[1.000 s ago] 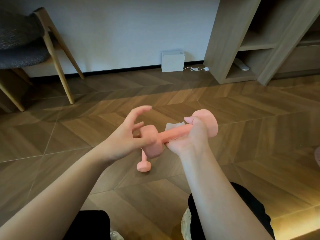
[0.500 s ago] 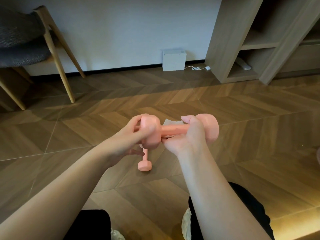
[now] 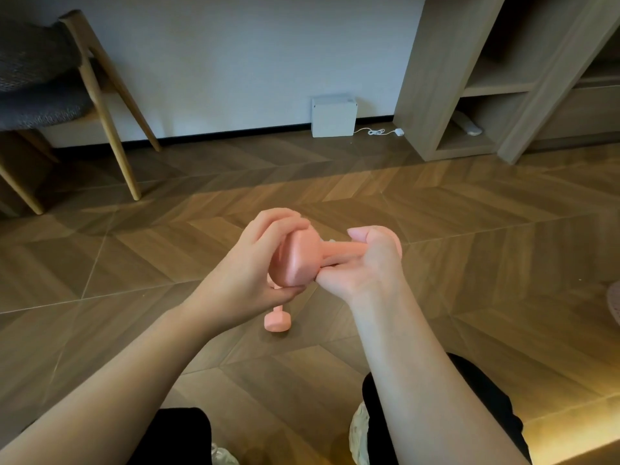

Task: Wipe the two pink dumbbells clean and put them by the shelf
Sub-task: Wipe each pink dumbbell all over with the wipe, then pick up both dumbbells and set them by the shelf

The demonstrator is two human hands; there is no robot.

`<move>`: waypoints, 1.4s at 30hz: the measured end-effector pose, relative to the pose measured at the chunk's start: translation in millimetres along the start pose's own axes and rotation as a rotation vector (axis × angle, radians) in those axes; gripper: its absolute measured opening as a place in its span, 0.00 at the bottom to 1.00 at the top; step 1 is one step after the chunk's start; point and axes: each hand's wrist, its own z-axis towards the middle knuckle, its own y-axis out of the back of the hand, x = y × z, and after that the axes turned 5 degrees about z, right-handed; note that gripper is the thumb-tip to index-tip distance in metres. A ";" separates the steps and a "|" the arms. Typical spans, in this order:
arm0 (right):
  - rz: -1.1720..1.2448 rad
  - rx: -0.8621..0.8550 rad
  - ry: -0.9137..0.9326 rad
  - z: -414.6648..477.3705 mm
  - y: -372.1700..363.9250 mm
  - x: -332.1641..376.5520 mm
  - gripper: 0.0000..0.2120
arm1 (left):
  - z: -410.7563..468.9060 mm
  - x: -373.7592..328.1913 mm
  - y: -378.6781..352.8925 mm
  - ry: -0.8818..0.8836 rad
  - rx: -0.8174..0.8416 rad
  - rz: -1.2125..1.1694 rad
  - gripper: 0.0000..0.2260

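In the middle of the frame, the left hand (image 3: 255, 266) curls its fingers round one fat end of a pink dumbbell (image 3: 302, 260). The right hand (image 3: 365, 263) wraps its fingers round the bar. Just below them, the other pink dumbbell (image 3: 277, 322) sits on the floor (image 3: 469, 263). The shelf (image 3: 436, 95) stands far off, upper right.

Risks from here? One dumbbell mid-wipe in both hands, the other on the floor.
1. The held dumbbell hangs right over the second dumbbell. The left hand grips only its head, so a slip could drop it onto that one or the wood floor.
2. The wipe barely shows by the right hand on the handle, so the head ends may get skipped.
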 end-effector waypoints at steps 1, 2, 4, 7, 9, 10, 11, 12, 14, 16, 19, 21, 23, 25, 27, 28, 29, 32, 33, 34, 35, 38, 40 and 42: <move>0.022 -0.004 0.007 1.1 0.6 0.0 0.18 | -1.5 2.1 0.5 -0.036 0.003 0.049 0.30; 0.043 -0.002 0.009 2.3 1.1 0.5 0.19 | -3.3 4.4 0.3 -0.061 0.000 0.089 0.29; 0.069 0.027 0.000 4.8 2.6 2.9 0.15 | -5.4 6.0 0.4 -0.073 -0.016 0.118 0.29; 0.088 0.061 -0.017 3.0 3.3 3.9 0.15 | -6.8 5.0 1.6 -0.014 -0.047 0.018 0.30; 0.068 0.034 0.018 5.1 2.9 3.0 0.11 | -9.0 4.3 2.4 0.065 -0.071 -0.071 0.32; 0.057 0.028 0.038 6.6 2.6 2.2 0.09 | -10.6 3.1 2.5 0.124 -0.076 -0.113 0.33; 0.053 0.022 0.053 9.5 2.7 1.2 0.07 | -12.4 1.6 2.7 0.203 -0.072 -0.159 0.34; 0.059 0.021 0.061 12.7 3.4 0.6 0.05 | -14.2 0.1 2.5 0.300 -0.056 -0.215 0.33; 0.063 0.056 0.078 17.3 4.1 -0.8 0.01 | -17.4 -1.4 1.0 0.506 -0.019 -0.353 0.30; 0.027 0.106 0.112 21.2 4.3 -1.9 0.07 | -18.6 -3.6 0.9 0.712 0.007 -0.534 0.28; -0.084 0.172 0.138 23.3 -0.1 -5.3 0.11 | -15.2 -12.8 2.9 0.986 0.130 -0.895 0.32; -0.143 0.212 0.148 24.3 -3.3 -8.0 0.10 | -13.7 -21.4 8.7 1.141 0.191 -1.126 0.31; -0.161 0.284 0.131 23.0 -6.0 -10.2 0.07 | -14.5 -24.7 15.9 1.239 0.240 -1.317 0.34; -0.189 0.335 0.106 21.5 -8.3 -12.2 0.06 | -17.0 -26.1 20.2 1.242 0.251 -1.406 0.35; -0.203 0.341 0.084 22.1 -8.3 -12.9 0.07 | -19.3 -29.4 18.5 1.209 0.181 -1.360 0.32; -0.203 0.331 0.071 22.9 -7.3 -12.7 0.07 | -21.9 -28.7 14.6 1.167 0.127 -1.287 0.29; -0.207 0.315 0.062 22.4 -7.7 -11.6 0.08 | -24.9 -27.6 11.2 1.105 0.073 -1.174 0.26; -0.231 0.245 0.069 23.2 -6.6 -6.7 0.10 | -30.9 -23.4 1.2 0.857 0.024 -0.698 0.27; -0.242 0.233 0.078 23.1 -5.1 -5.6 0.09 | -32.2 -24.4 -0.4 0.788 0.020 -0.522 0.29; -0.251 0.219 0.089 23.3 -3.6 -5.2 0.08 | -33.3 -25.6 -1.7 0.731 -0.003 -0.357 0.30; -0.250 0.209 0.099 23.9 -1.9 -5.3 0.07 | -33.5 -26.5 -3.1 0.666 -0.030 -0.216 0.32; -0.257 0.250 0.097 23.0 -2.0 -8.4 0.11 | -30.0 -28.5 -3.9 0.510 -0.091 -0.082 0.36; -0.360 0.243 0.091 20.4 -3.4 -11.0 0.11 | -27.7 -25.3 -3.1 0.495 -0.106 -0.071 0.36; -0.519 0.218 0.090 18.9 -3.9 -15.8 0.10 | -29.1 -18.5 -5.3 0.497 -0.125 -0.078 0.37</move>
